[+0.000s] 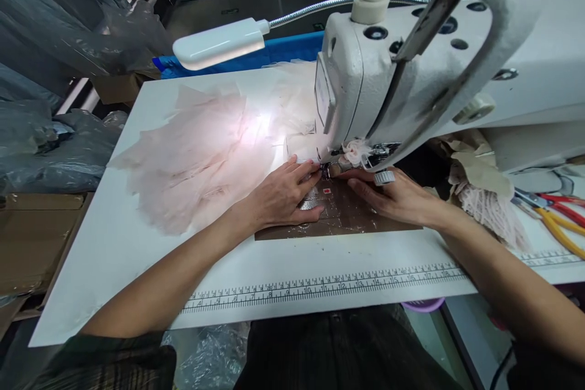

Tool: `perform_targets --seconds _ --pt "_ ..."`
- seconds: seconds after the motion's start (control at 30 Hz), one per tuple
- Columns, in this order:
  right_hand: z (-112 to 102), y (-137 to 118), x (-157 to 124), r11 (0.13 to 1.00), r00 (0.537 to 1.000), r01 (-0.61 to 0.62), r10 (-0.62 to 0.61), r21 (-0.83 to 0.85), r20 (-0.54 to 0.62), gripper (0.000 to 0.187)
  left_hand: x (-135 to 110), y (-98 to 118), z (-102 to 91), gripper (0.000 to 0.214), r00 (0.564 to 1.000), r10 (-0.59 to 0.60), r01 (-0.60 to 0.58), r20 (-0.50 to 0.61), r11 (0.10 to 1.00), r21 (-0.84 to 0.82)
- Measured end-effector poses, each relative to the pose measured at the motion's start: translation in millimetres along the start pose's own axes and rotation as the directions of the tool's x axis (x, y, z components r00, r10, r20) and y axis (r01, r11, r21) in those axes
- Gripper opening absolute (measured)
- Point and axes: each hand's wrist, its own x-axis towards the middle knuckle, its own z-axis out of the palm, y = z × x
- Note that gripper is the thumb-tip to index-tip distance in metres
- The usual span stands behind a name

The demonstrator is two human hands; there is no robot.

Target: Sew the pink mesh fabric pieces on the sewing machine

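Note:
My left hand [284, 193] lies flat on the brown plate area [347, 219] just left of the presser foot [329, 169] of a white sewing machine [411, 67], fingers stretched toward the needle. My right hand [397, 196] rests flat on the same spot from the right, fingertips near the foot. A heap of pale pink tulle fabric [201, 152] spreads over the white table [114, 244] to the left, lit by a small gooseneck lamp [219, 42]. Whether thin fabric lies under my fingers is hard to tell.
A printed ruler strip [320, 285] runs along the table's front edge. Red and yellow handled tools [560, 219] lie at the right, beside scraps of pink and beige cloth [484, 195]. A blue bin [283, 52] stands behind the table; grey plastic bags [55, 146] pile at left.

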Motion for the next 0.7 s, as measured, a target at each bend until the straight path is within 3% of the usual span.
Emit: perform_targets --seconds 0.2,0.3,0.43,0.6,0.7 --pt "3 16 5 0.978 0.973 -0.197 0.204 0.068 -0.109 0.031 1 -3 0.4 0.052 1.000 0.006 -0.006 -0.024 1.000 -0.022" --pt "4 11 0 0.951 0.961 -0.231 0.256 0.207 -0.103 0.029 0 -4 1.2 0.051 1.000 0.009 -0.010 -0.026 0.999 -0.035" --pt "10 2 -4 0.881 0.897 -0.294 0.389 0.371 -0.211 0.038 0 -9 1.5 0.046 0.999 -0.018 0.015 -0.034 0.997 -0.081" --pt "20 5 -3 0.900 0.877 -0.293 0.387 0.323 -0.284 0.039 5 -7 -7.8 0.037 0.998 -0.054 0.054 0.008 0.999 0.005" --pt "21 10 -3 0.929 0.888 -0.277 0.344 0.244 -0.304 0.034 12 1 -14.2 0.038 0.978 -0.209 0.201 0.020 0.958 0.203"
